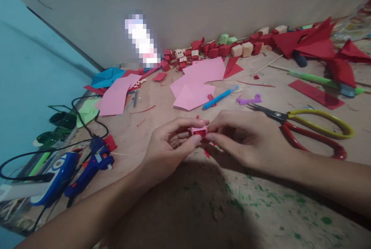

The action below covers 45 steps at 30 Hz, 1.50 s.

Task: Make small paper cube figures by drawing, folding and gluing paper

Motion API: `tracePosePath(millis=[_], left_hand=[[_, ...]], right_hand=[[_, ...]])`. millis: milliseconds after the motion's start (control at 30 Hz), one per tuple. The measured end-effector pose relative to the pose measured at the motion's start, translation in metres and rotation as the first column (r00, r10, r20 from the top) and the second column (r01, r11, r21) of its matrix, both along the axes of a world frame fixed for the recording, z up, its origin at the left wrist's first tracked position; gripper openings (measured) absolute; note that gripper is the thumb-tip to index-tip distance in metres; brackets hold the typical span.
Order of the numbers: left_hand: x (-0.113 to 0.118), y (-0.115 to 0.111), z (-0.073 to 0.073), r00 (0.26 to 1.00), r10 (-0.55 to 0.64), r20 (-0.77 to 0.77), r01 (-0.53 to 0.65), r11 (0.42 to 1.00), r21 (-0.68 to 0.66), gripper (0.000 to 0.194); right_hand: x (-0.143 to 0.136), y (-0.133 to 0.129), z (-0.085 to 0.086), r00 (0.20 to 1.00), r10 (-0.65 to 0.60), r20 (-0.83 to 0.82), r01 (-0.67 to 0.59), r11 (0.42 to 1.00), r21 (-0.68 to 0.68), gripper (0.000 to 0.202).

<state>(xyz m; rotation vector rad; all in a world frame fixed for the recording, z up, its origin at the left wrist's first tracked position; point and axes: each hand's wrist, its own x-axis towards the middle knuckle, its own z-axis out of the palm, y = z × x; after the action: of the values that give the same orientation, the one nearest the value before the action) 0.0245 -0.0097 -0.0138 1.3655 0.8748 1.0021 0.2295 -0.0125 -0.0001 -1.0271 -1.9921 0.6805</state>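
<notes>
A small pink and red folded paper piece (pixel 198 129) is held up between both hands near the middle of the view. My left hand (pixel 174 138) pinches it between thumb and fingers, from the left side. On its right edge, the thumb and forefinger of my right hand (pixel 237 135) are closed; part of the piece is hidden by the fingertips. Scissors (pixel 279 115) with one yellow and one red handle lie just right of my right hand. Beyond the hands are pink paper sheets (pixel 199 75) and a blue pen (pixel 220 97).
Small red, cream and green paper blocks (pixel 224 50) line the wall. A blue glue gun (pixel 89 167) and black cable lie left, by a blue-and-white object (pixel 55 179). Red paper (pixel 315 93) and a green stick (pixel 314 79) are right. A bright blurred screen (pixel 142 40) leans behind.
</notes>
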Motion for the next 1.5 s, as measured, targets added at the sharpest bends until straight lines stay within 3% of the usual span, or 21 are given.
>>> tracePosePath(millis=[333,533,800,933,1067,1200,1500], left_hand=[[-0.002,0.001,0.000,1.000,-0.017,-0.010,0.017,1.000,-0.018,0.023],[-0.005,0.003,0.004,0.994,-0.023,-0.110,0.024,1.000,0.010,0.021],[-0.013,0.011,0.013,0.944,0.116,-0.309,-0.055,0.978,0.200,0.028],[-0.017,0.020,0.012,0.902,0.224,-0.370,-0.059,0.912,0.407,0.027],[-0.018,0.027,0.009,0.808,0.274,-0.522,0.071,0.833,0.548,0.024],[-0.018,0.030,0.006,0.776,0.251,-0.579,0.150,0.818,0.556,0.023],[-0.021,0.029,0.005,0.770,0.242,-0.590,0.138,0.840,0.525,0.032]], right_hand=[[0.001,-0.001,-0.001,1.000,0.002,-0.007,-0.002,1.000,0.004,0.007],[-0.001,0.001,0.003,0.995,-0.085,-0.048,0.082,0.994,-0.077,0.013],[-0.001,0.001,0.004,0.983,-0.164,-0.079,0.145,0.969,-0.198,0.022],[-0.001,0.003,0.002,0.987,-0.151,-0.062,0.137,0.973,-0.186,0.023],[0.000,0.004,0.000,0.990,-0.132,-0.043,0.122,0.976,-0.178,0.025],[0.000,0.004,0.000,0.993,-0.114,-0.033,0.105,0.973,-0.204,0.026],[0.001,0.005,0.001,0.995,-0.102,-0.016,0.097,0.973,-0.208,0.027]])
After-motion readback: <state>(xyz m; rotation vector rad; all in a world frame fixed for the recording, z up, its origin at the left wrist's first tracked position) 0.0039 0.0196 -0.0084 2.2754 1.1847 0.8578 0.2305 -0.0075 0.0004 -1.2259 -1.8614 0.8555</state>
